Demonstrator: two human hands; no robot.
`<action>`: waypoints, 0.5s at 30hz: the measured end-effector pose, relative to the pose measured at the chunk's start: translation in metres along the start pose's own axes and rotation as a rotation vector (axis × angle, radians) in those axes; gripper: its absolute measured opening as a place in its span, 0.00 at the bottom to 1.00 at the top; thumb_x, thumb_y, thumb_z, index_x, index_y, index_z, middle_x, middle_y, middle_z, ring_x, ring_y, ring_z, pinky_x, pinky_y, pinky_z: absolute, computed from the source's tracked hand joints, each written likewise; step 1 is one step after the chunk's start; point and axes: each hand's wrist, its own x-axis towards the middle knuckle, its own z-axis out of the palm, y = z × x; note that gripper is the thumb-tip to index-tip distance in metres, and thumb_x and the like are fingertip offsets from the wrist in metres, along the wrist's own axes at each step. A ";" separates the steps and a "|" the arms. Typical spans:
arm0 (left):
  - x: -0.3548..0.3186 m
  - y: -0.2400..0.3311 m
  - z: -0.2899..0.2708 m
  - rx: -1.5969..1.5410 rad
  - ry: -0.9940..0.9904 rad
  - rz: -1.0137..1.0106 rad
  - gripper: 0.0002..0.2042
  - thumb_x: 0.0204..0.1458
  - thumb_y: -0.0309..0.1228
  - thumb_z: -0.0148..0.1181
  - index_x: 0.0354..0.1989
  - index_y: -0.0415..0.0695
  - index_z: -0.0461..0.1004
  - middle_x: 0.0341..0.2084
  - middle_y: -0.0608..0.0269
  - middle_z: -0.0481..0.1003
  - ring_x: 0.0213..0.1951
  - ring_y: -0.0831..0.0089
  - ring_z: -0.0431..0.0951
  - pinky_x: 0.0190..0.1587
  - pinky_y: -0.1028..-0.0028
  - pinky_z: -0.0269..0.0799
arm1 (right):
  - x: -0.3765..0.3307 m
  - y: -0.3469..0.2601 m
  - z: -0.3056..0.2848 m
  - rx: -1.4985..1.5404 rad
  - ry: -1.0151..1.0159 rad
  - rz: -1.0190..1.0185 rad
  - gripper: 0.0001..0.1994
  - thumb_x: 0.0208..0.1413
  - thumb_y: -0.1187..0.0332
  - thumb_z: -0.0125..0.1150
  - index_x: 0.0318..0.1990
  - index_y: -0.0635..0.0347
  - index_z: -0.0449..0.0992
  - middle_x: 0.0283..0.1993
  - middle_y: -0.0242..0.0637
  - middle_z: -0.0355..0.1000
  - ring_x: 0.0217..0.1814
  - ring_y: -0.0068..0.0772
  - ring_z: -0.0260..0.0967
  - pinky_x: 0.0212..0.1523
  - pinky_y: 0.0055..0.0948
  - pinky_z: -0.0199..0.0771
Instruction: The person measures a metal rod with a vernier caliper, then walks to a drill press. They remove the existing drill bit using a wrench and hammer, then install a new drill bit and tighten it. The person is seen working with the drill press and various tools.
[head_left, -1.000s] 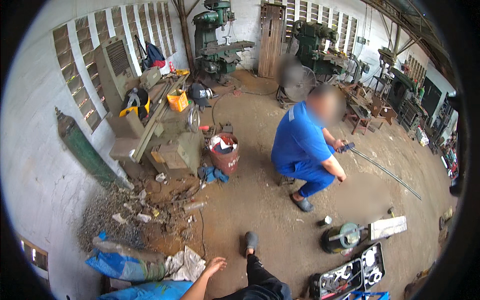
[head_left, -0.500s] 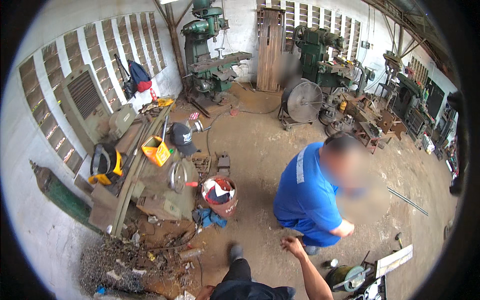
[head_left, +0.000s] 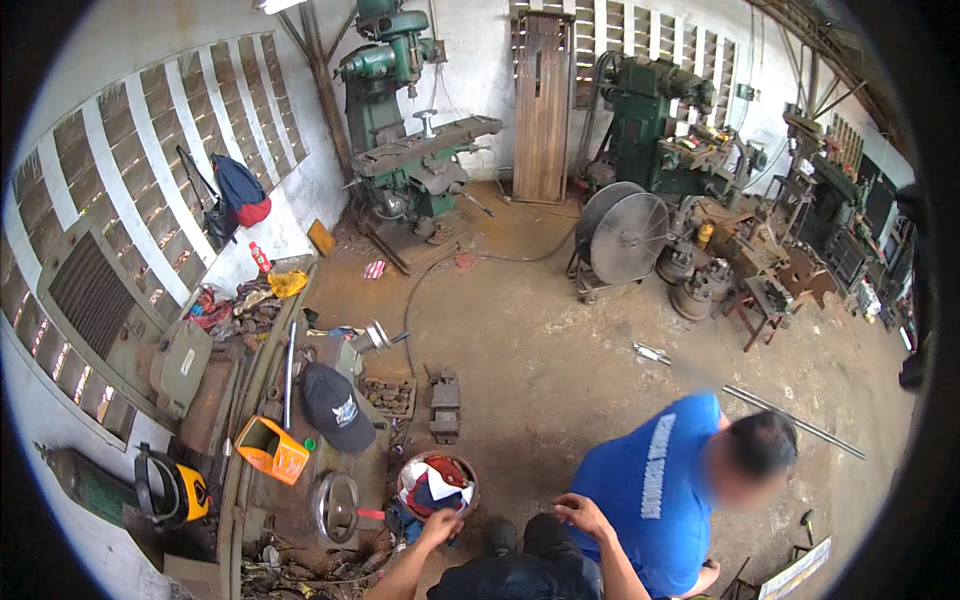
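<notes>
Head view: left hand [head_left: 440, 527] near the rag bucket [head_left: 476, 484], right hand [head_left: 587, 516] beside the blue-shirted co-worker [head_left: 640, 495], fingers loosely parted, seemingly gripping nothing; no handling appears under way.

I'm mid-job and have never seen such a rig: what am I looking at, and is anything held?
No robot here: a fisheye camera on a person's head looks down, so straight edges bend. The two bare hands at the bottom are the wearer's: the left hand by a bucket of rags, the right hand near a co-worker in blue. Neither visibly holds anything. On the machine at left lie a cap and an orange container.
</notes>
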 end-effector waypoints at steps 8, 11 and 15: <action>0.187 0.275 -0.032 -0.215 0.033 0.347 0.10 0.65 0.26 0.47 0.50 0.40 0.73 0.37 0.62 0.78 0.37 0.77 0.77 0.39 0.77 0.72 | 0.174 -0.048 -0.068 0.127 -0.051 0.157 0.14 0.59 0.67 0.61 0.49 0.63 0.76 0.39 0.38 0.78 0.37 0.28 0.74 0.36 0.28 0.73; 0.255 0.316 -0.044 -0.189 0.056 0.347 0.10 0.65 0.27 0.47 0.50 0.40 0.73 0.37 0.63 0.78 0.37 0.78 0.77 0.38 0.76 0.73 | 0.276 -0.089 -0.103 0.122 -0.094 0.115 0.14 0.59 0.67 0.60 0.50 0.64 0.76 0.40 0.38 0.78 0.37 0.27 0.74 0.36 0.27 0.73; 0.332 0.362 -0.061 -0.062 0.130 0.155 0.11 0.63 0.24 0.48 0.50 0.39 0.73 0.39 0.60 0.79 0.37 0.76 0.76 0.37 0.74 0.73 | 0.404 -0.176 -0.169 -0.146 -0.057 -0.016 0.15 0.60 0.66 0.60 0.51 0.65 0.76 0.39 0.38 0.79 0.36 0.26 0.74 0.36 0.26 0.73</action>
